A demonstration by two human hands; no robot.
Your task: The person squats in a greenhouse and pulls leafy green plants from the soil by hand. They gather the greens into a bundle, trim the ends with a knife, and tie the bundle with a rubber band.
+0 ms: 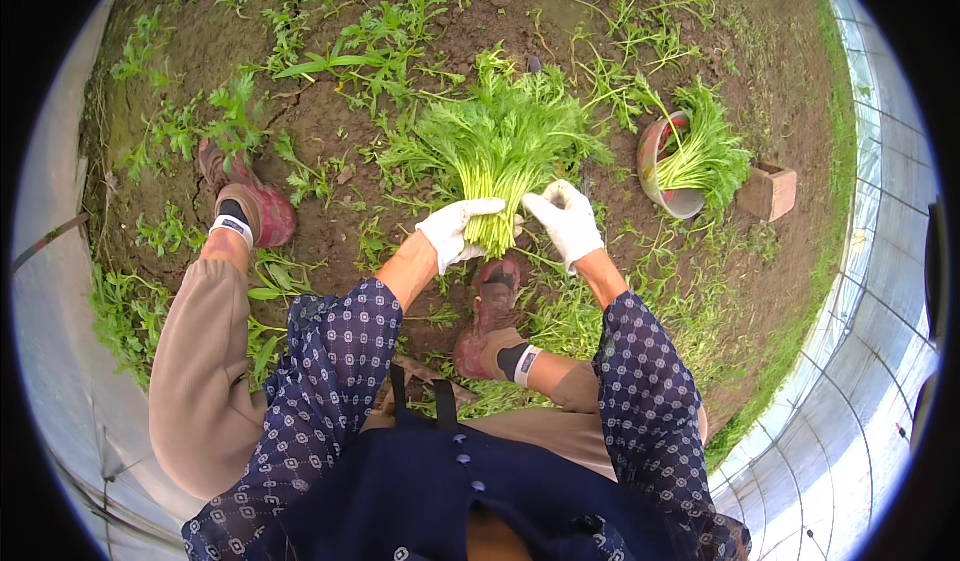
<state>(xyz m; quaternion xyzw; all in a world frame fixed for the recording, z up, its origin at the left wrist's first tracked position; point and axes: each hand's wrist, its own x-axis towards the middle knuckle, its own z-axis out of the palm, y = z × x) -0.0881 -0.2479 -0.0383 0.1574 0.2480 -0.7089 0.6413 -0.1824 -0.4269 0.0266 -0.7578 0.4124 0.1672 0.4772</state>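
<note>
A thick bunch of leafy greens with lobed leaves (502, 133) fans out in front of me, its pale cut stems pointing towards my body. My left hand (454, 232), in a white glove, grips the stems near their lower end, the thumb lying across the front. At the right side of the same stems is my right hand (566, 220), also gloved in white. Its thumb and forefinger come together beside the bunch. Whether they pinch a stem or a thin tie there is too small to tell.
To the right a round metal pot (651, 157) lies tipped, with another bunch of greens (709, 152) across it. Beside it sits a small wooden box (769, 190). Rooted plants (390, 40) grow from the soil ahead. My shoes (266, 212) rest left and centre; plastic sheeting (825, 403) borders the bed.
</note>
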